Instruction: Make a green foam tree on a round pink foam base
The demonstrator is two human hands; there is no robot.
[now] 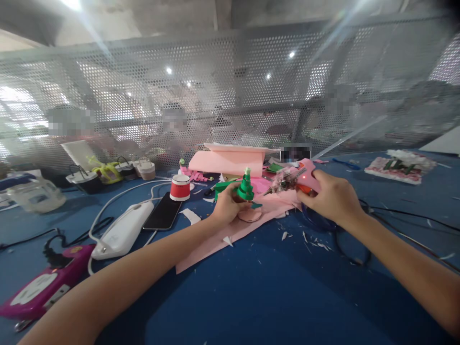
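My right hand (332, 194) is closed round the handle of a pink hot glue gun (309, 176) with a small red light. Its front is caked with dried glue and scraps, and the nozzle points left. My left hand (229, 205) grips a green paper spiral (246, 188), coiled upright with a pale tip; the fingers are partly hidden behind it. The nozzle is a short way right of the spiral, apart from it. Under my left hand lies a round pink piece (249, 214) on a pink paper sheet (212, 244).
Left of my hands are a red paper cup (179, 188), a black phone (163, 212), a white power strip (124, 230) and a magenta power strip (50, 282). A pink paper stack (226, 163) is behind. Cables (359, 261) and a white-and-pink craft piece (400, 166) lie right.
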